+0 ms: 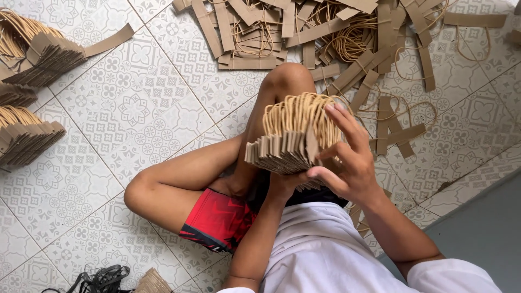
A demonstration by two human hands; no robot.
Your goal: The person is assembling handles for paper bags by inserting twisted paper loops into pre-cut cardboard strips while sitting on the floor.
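Head view: both hands grip a thick stack of brown paper-handle strips above the bent knee.

The right hand (347, 163) has its fingers curled and clamped over the stack of strips (290, 144), thumb pressing its near edge; the left hand (282, 187) props it from below, mostly hidden, so its finger spread cannot be told. The fanned stack looks loosely squared and could slide apart onto the tiled floor (135, 108) if the grip slackens. The loose pile of strips (325, 32) and side bundles (32, 135) are cut off by the frame.

R hand (347, 163) fingers curled, gripping; L hand (282, 187) cupped under, mostly hidden.
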